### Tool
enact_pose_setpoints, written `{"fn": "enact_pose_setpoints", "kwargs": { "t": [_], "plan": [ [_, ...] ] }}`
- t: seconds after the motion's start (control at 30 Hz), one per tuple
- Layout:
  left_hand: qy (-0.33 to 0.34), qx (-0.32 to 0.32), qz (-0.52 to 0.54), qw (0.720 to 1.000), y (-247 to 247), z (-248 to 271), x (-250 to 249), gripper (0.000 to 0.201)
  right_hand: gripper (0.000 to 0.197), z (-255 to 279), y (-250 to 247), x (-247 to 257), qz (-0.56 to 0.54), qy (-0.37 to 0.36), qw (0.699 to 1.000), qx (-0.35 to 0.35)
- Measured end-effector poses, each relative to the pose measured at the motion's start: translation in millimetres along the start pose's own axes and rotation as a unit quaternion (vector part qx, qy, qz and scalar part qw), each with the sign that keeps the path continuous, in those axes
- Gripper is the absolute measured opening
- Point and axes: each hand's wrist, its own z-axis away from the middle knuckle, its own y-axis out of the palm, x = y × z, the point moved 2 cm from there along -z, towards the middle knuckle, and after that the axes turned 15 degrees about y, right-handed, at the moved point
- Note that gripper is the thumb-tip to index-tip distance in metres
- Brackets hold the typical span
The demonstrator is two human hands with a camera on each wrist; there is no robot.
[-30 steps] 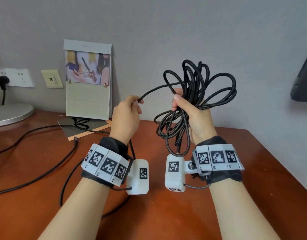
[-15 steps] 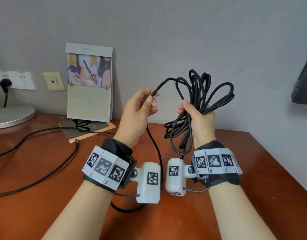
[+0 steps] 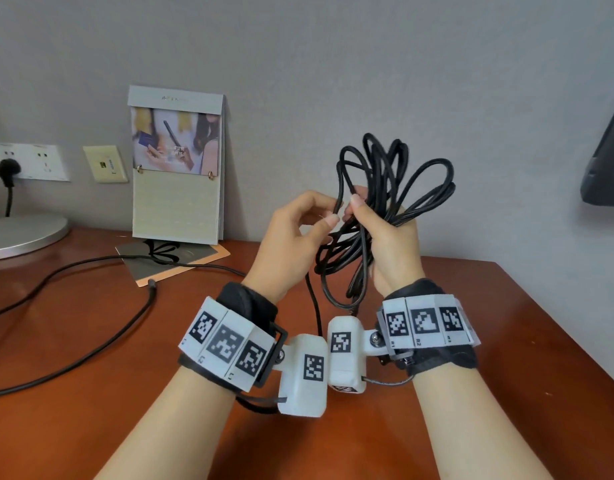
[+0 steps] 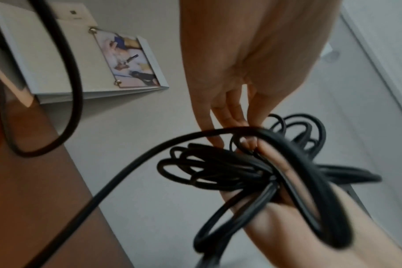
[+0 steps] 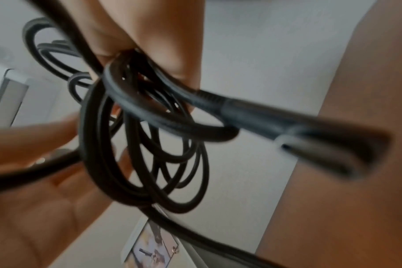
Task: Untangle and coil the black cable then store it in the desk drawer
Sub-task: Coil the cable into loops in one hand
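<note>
The black cable (image 3: 395,174) is gathered into several loose loops held above the desk. My right hand (image 3: 378,220) grips the bundle at its middle, thumb up, with loops fanning above and below the fist. My left hand (image 3: 333,214) is right beside it and pinches one strand against the bundle. From there a loose strand (image 3: 312,299) drops to the desk. In the left wrist view, my fingertips (image 4: 232,117) touch the cable (image 4: 218,168). The right wrist view shows the loops (image 5: 149,145) and a plug end (image 5: 287,130) sticking out toward the camera. No drawer is in view.
A standing calendar (image 3: 177,168) leans against the wall on the brown desk (image 3: 471,323). Black cable runs (image 3: 91,341) lie across the desk's left half. A wall socket (image 3: 28,162), a round metal base (image 3: 21,233) and a dark monitor edge (image 3: 606,161) border the scene.
My left hand has moved right, carrying its strand up to the bundle in my right hand. The straight stretch between the hands has closed into another loop.
</note>
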Motion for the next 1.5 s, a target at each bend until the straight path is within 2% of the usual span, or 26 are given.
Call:
{"fn": "enact_pose_setpoints", "kwargs": {
  "t": [0.1,0.2,0.33,0.47,0.6,0.7,0.8,0.9,0.97,1.07,1.17,1.23,1.3,1.37,1.4,1.5],
  "plan": [
    [0.036,0.025,-0.06,0.997,-1.2,-0.4,-3.9,0.009,0.013,2.0,4.3,-0.8,0.001,0.015,1.0,0.012],
    [0.049,0.026,-0.073,0.996,-1.9,-0.3,-8.8,0.011,0.01,3.7,3.9,1.0,-0.013,0.034,0.999,0.031],
    [0.056,0.011,-0.088,0.994,-1.2,-0.1,-7.3,0.019,0.026,5.1,4.2,2.6,-0.014,0.045,0.998,0.049],
    [0.065,0.009,-0.093,0.993,-4.3,0.9,-5.6,0.023,0.011,7.3,6.4,2.5,0.018,0.045,0.997,0.066],
    [0.029,0.019,-0.05,0.998,-7.9,-0.3,-3.8,0.022,0.01,7.0,4.9,6.3,0.023,0.013,0.998,0.064],
    [-0.023,-0.035,0.026,0.999,-6.7,1.0,-3.9,0.019,0.016,7.7,7.7,5.9,0.044,-0.01,0.997,0.061],
    [-0.078,-0.044,0.064,0.994,-2.5,2.7,-4.8,0.015,0.017,6.5,8.5,1.6,0.054,-0.011,0.997,0.044],
    [-0.126,-0.009,0.097,0.987,-8.0,1.4,-0.2,0.051,0.013,7.5,8.2,1.8,0.072,-0.015,0.995,0.067],
    [-0.121,0.037,0.13,0.983,-11.2,1.2,-1.8,0.068,0.016,10.3,14.7,-0.2,0.119,-0.015,0.987,0.108],
    [-0.104,0.024,0.172,0.979,-14.4,0.7,-3.1,0.077,0.025,16.6,27.2,-7.7,0.201,-0.029,0.97,0.134],
    [-0.098,0.034,0.093,0.99,-15.4,1.1,-1.5,0.089,0.032,20.3,30.7,-11.4,0.225,-0.016,0.965,0.135],
    [-0.09,0.03,0.057,0.994,-17.6,0.6,-0.5,0.099,0.031,19.4,30.3,-14.2,0.253,0.009,0.958,0.134],
    [-0.072,0.057,0.041,0.995,-17.9,0.1,-1.6,0.117,0.021,18.2,30.7,-18.9,0.279,0.025,0.951,0.132],
    [-0.055,0.082,0.038,0.994,-16.7,-0.1,-2.9,0.123,0.016,19.7,31.8,-22.5,0.259,0.043,0.958,0.118],
    [-0.047,0.079,0.039,0.995,-16.5,-0.3,-4.9,0.122,0.017,18.9,29.9,-26.2,0.253,0.032,0.959,0.12],
    [-0.014,0.1,0.017,0.995,-12.4,-0.5,-8.5,0.123,0.03,15.4,25.1,-33.6,0.199,0.089,0.968,0.128]
  ]
}}
